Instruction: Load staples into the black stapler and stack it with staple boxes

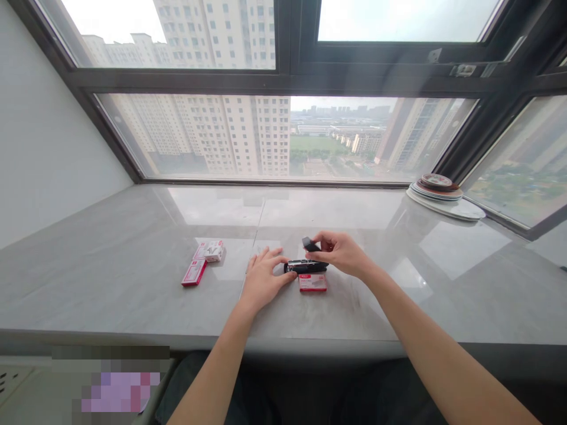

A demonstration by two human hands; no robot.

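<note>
A black stapler (305,265) lies on the grey stone windowsill (133,265), its top arm swung up. My left hand (264,278) rests flat beside it, fingers spread, with the fingertips touching the stapler's left end. My right hand (343,252) is closed in a pinch on the raised black top of the stapler. A small red and white staple box (312,283) lies just in front of the stapler. Two more staple boxes, one red (194,273) and one white and red (214,251), lie to the left.
A stack of round plates or coasters (438,192) sits at the back right corner by the window. The windowsill's front edge (283,339) runs close to my body. A large window with dark frames (283,79) stands behind.
</note>
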